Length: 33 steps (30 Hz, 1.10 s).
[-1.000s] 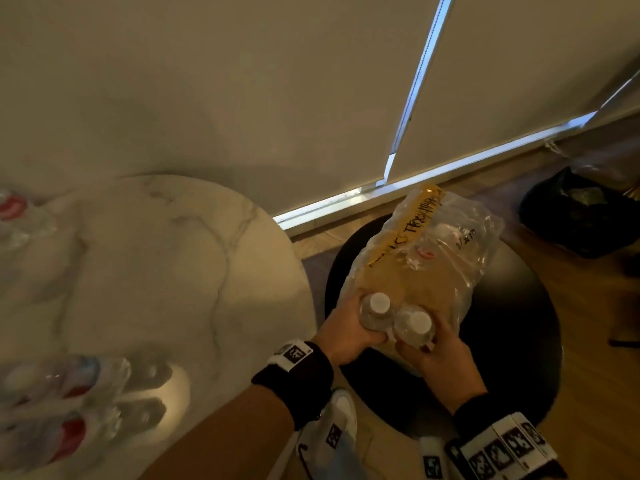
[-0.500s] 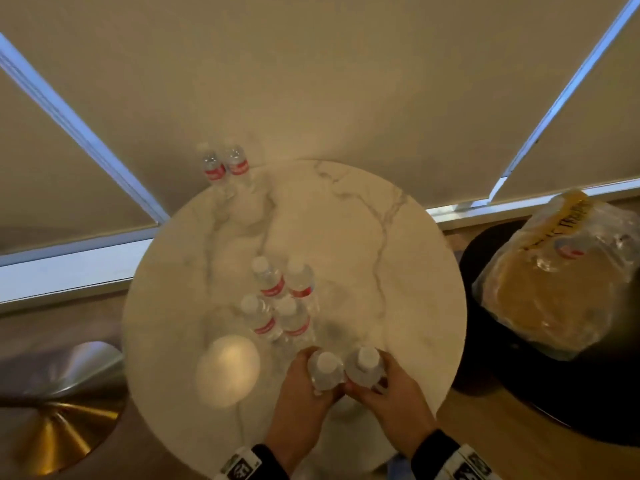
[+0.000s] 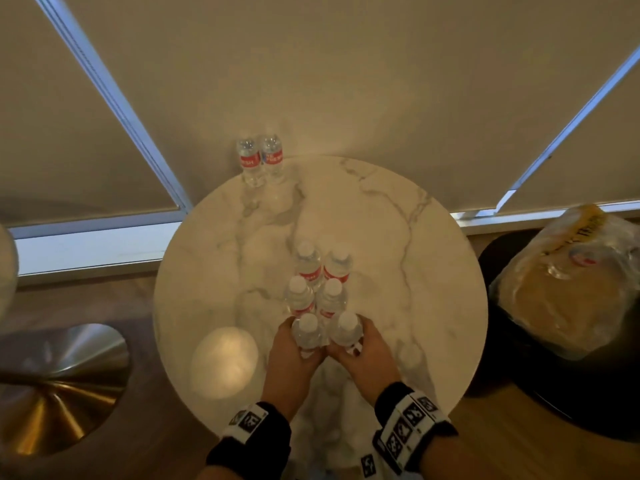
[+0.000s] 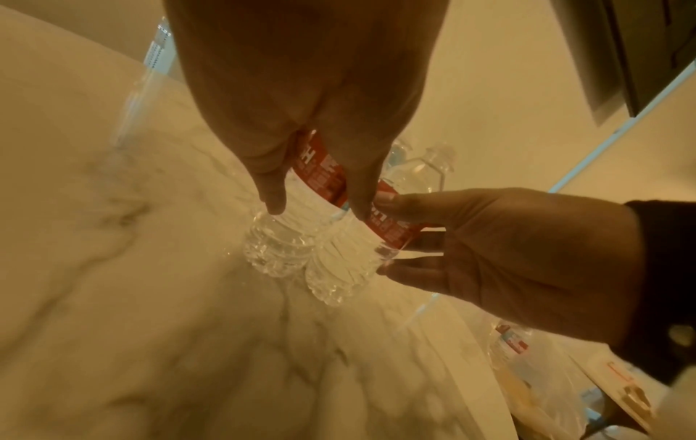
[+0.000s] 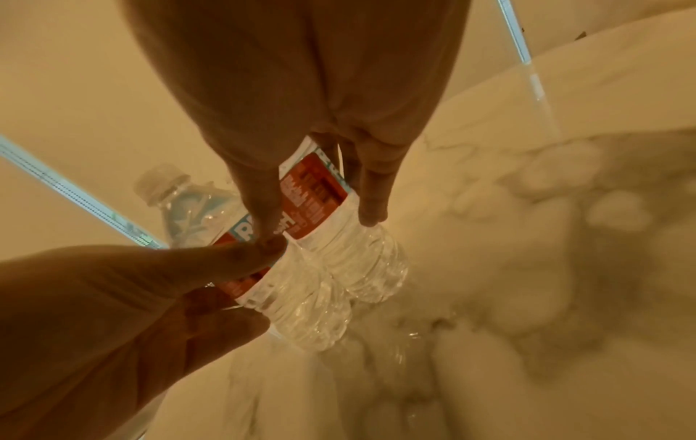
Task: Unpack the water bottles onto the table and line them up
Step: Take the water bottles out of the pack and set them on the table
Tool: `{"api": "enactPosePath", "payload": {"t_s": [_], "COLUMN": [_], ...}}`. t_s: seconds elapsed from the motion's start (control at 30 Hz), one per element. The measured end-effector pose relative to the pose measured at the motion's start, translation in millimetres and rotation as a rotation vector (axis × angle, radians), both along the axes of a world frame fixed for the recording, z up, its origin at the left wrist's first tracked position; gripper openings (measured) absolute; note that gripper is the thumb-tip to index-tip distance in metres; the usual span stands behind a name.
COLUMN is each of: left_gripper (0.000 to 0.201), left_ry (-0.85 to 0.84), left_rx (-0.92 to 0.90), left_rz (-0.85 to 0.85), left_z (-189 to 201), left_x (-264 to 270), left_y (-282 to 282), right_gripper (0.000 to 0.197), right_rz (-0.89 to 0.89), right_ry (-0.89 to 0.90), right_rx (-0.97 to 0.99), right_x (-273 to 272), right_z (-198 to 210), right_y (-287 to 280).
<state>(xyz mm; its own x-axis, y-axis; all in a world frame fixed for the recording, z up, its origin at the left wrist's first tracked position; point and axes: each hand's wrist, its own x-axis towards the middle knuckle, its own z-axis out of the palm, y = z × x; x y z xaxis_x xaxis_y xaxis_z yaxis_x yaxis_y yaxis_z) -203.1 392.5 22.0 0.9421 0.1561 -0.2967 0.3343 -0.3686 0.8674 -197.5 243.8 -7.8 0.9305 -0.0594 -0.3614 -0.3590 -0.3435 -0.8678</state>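
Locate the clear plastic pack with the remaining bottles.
In the head view, the clear plastic pack sits on a round black stool, right of the white marble table.

table top (image 3: 398,258): round, marble-look, white with grey veins, polished, carrying a soft glare patch at the near left
water bottles (image 3: 309,268): clear ribbed plastic, glossy, white plastic caps, red printed label bands
pack wrap (image 3: 568,289): thin clear plastic film at the right, crinkled and shiny, yellow print
stool seat (image 3: 554,403): black, matt
floor (image 3: 512,455): wood-look, smooth
base (image 3: 59,386): brushed gold metal at the near left, glossy
blinds (image 3: 346,81): beige, matt
wristbands (image 3: 266,431): black cloth
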Motion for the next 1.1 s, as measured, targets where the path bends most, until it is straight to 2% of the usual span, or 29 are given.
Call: {"api": "enactPosePath", "payload": {"t_s": [0.03,0.13,0.2,0.3,0.43,0.53,0.7,0.77,0.87,0.93,1.03,1.1], "left_gripper": [0.035,0.062,0.064,0.041,0.020,0.021,0.023,0.024,0.026,0.027,0.022,0.024], "left_ry": [0.027,0.215,0.363,0.445,0.320,0.257,0.213,0.214,0.209,0.223,0.166,0.136], "left_rx": [0.029,0.155,0.258,0.353,0.311,0.276,0.134,0.111,0.111,0.099,0.068,0.077], "left_rz": [0.003,-0.046,-0.130,-0.313,-0.486,-0.601,-0.717,-0.736,-0.743,-0.738,-0.736,-0.733], "left_z": [-4.7,-18.9,-23.1,-22.0,-26.3,-26.9,-24.9,-34.1,-55.8,-69.0,-88.1,-98.3], "left_x": [-2.3,-13.9,-23.8,-29.6,-14.1,14.1,87.2,115.8,150.4,166.6,180.2,186.1], "left_y": [1.7,0.6,-6.3,-35.6,-113.0,-192.0,-334.5,-381.7,-437.1,-464.9,-497.3,-512.7], "right_gripper": [0.072,0.090,0.080,0.053,0.034,0.034,0.038,0.034,0.050,0.044,0.037,0.034], "right_rz": [0.027,0.080,0.063,-0.034,-0.232,-0.403,-0.685,-0.683,-0.638,-0.588,-0.554,-0.519], "right_ry": [0.026,0.109,0.132,0.134,0.196,0.181,0.275,0.254,0.249,0.304,0.410,0.388], "right_rx": [0.000,-0.036,-0.086,-0.125,-0.191,-0.226,-0.132,-0.143,-0.241,-0.278,-0.195,-0.175], "right_x": [-1.1,-5.1,-9.1,-13.6,-3.2,21.6,100.5,136.6,186.0,207.3,217.0,211.6], "right_z": [-0.2,-1.9,1.1,9.8,11.1,1.5,-42.1,-63.0,-68.9,-70.2,-65.5,-65.5], "right_y": [-4.5,-28.4,-56.7,-115.9,-215.6,-296.7,-430.1,-473.2,-516.1,-534.7,-545.4,-544.8]}}
